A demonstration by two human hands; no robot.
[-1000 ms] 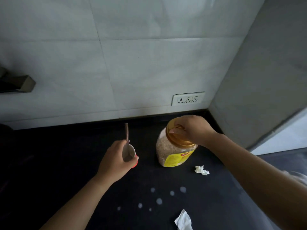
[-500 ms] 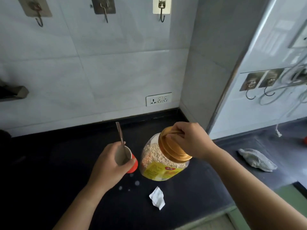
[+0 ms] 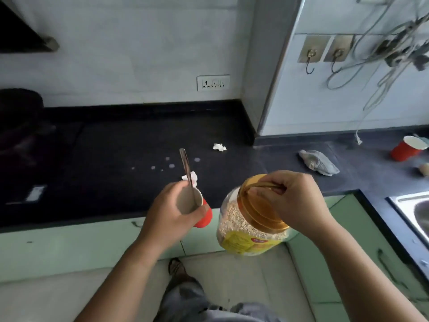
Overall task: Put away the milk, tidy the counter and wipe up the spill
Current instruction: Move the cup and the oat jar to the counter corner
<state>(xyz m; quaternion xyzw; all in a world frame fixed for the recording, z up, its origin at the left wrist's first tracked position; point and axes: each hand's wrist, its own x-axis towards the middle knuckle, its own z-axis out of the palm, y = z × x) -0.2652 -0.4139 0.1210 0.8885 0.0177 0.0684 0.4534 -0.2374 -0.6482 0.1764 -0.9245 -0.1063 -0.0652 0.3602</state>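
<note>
Within the last second both things had left the counter: the left hand was wrapped round the cup with its spoon, the right hand hooked on the jar handle, both held out past the edge. Tidying looked underway, but the spill, two tissues and the cloth remained there; no milk was in view.

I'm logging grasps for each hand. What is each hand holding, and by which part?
Left hand grips the red cup around its side. Right hand carries the oats jar by its lid handle.
</note>
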